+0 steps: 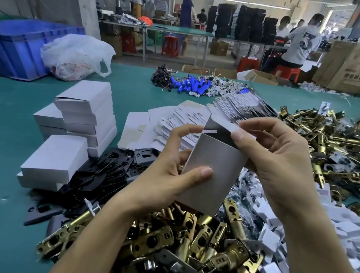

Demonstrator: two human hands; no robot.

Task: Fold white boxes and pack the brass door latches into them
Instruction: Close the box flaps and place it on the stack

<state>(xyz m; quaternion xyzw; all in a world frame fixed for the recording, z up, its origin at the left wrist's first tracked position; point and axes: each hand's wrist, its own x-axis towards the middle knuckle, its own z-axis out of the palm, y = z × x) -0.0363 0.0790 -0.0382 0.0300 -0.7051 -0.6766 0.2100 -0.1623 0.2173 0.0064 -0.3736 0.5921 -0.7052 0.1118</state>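
Observation:
I hold a white box [212,163] upright over the table, its top end open. My left hand [169,176] grips its body, thumb across the front face, fingers behind. My right hand [278,163] pinches the top flap [222,123] at the box's mouth. What is inside the box is hidden. Brass door latches [182,246] lie heaped below my hands, and more brass latches [332,152] are piled at the right. Flat unfolded box blanks [176,122] are fanned out behind the box.
Closed white boxes [86,112] are stacked at the left, black strike plates [105,172] beside them. Small white bagged parts [299,232] spread at the right. Blue batteries [190,85], a white plastic bag [77,56] and a blue crate [14,46] sit further back. People work at far tables.

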